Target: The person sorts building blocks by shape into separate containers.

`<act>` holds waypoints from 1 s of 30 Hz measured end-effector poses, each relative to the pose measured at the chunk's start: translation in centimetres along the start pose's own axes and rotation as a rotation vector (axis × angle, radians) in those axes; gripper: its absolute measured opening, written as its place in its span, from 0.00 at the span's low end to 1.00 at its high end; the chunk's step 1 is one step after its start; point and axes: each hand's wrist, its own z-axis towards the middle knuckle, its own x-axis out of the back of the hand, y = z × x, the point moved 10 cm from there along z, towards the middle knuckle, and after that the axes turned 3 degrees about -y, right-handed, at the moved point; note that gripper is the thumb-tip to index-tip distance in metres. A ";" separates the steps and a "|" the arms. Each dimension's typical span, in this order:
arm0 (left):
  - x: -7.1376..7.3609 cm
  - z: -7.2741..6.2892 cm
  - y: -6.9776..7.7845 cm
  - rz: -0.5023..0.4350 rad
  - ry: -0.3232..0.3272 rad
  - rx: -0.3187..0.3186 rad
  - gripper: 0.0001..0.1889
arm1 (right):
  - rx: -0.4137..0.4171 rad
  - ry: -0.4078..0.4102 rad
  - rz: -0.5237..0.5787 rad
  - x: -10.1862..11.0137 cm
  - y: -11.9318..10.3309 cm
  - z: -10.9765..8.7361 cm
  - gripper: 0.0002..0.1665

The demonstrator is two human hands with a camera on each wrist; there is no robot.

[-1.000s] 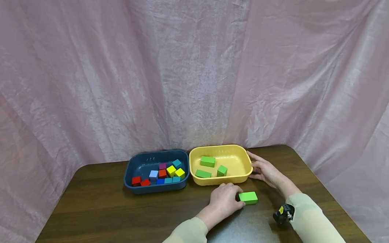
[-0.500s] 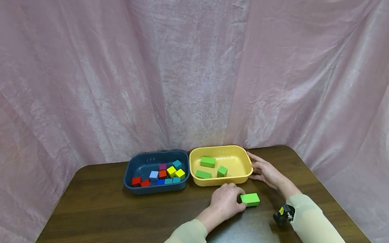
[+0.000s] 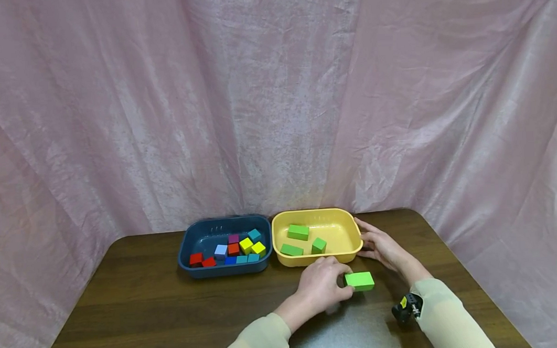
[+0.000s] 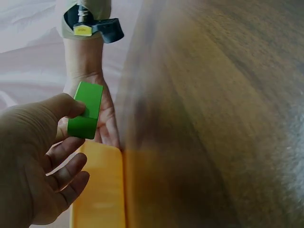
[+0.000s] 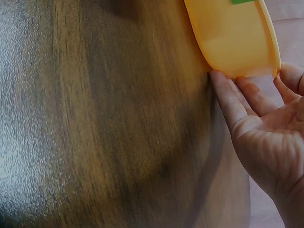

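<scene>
A rectangular green block [image 3: 360, 281] is pinched between the thumb and fingers of my left hand [image 3: 318, 286], just in front of the yellow tray. In the left wrist view the thumb presses one face of the green block [image 4: 85, 111], and the other fingers curl below it. At the tray's right end, my right hand [image 3: 382, 248] touches the wall with extended fingertips. The right wrist view has the yellow tray [image 5: 232, 42] against those fingertips, the thumb near its rim. Inside the yellow tray [image 3: 340, 234] lie 3 green blocks, one [image 3: 318, 246] shorter-looking than the others.
A dark blue tray [image 3: 227, 272] stands left of the yellow one, close beside it, with several red, blue, yellow, teal and purple cubes. Both trays sit near the back edge of the wooden table [image 3: 172, 316], before a pink curtain [image 3: 274, 100].
My left hand has lifted the green block off the table, moving it slightly up and right. The right hand stays at the yellow tray's end.
</scene>
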 end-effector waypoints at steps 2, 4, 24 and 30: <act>0.6 0.0 0.1 -0.006 0.017 -0.009 0.16 | 0.001 0.001 0.000 0.0 0.0 0.0 0.39; 1.3 0.0 0.3 -0.004 0.036 -0.019 0.17 | 0.000 0.004 -0.002 0.0 0.0 -0.1 0.39; 5.9 0.6 -0.3 -0.045 0.097 -0.030 0.17 | -0.022 0.012 -0.002 0.1 0.2 0.1 0.38; 7.1 0.8 -1.2 -0.045 0.120 -0.011 0.17 | -0.025 0.024 -0.004 0.2 0.3 0.0 0.38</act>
